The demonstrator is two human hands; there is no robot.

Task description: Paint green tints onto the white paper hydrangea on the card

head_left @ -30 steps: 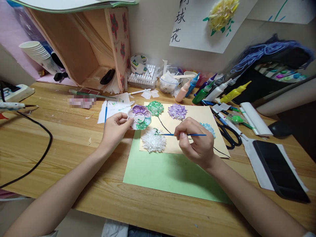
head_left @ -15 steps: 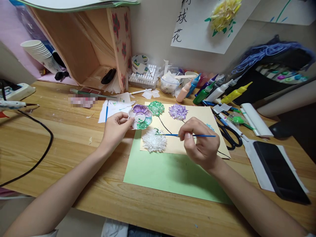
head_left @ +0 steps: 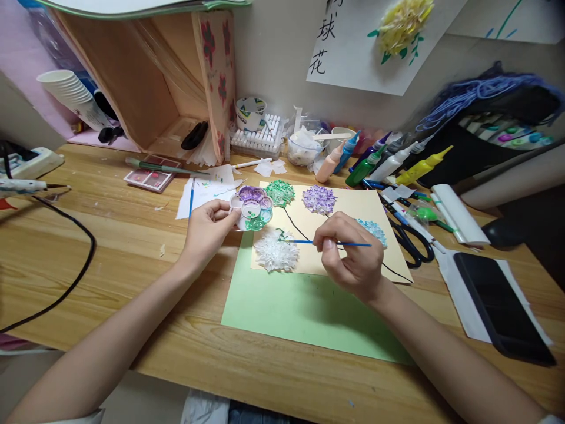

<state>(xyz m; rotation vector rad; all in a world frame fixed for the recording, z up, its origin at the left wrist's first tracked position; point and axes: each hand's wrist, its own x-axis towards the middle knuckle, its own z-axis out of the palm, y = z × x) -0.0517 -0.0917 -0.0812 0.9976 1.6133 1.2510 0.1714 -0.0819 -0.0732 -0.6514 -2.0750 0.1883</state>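
On the desk [head_left: 176, 341], a cream sheet [head_left: 355, 203] lies over a pale green sheet [head_left: 273, 303], and near the cream sheet's left edge sits a white flower [head_left: 277, 253]. It is round and shaggy, built of many thin, pointed petals that spread outward, and nearly all of it is white; only a small patch by its upper edge shows dark green.

The tip of a slim blue paintbrush [head_left: 302, 241] meets that patch. The right hand [head_left: 353, 253] pinches the brush between thumb and fingers, its handle nearly level. The left hand [head_left: 207, 229] grips the edge of a palette [head_left: 251, 219], thumb on top, just above the white flower. The palette is shaped like a blossom, with rounded wells around a central one; purple stains the upper wells, bluish tints the right side, and green lies wet-looking at the bottom.

Along the top of the cream sheet are a green flower [head_left: 280, 193] and a purple flower [head_left: 318, 199], both flecked with white, while a light blue flower [head_left: 375, 232] shows partly behind the right hand. Thin black lines [head_left: 296, 224] run below the flowers like stems.
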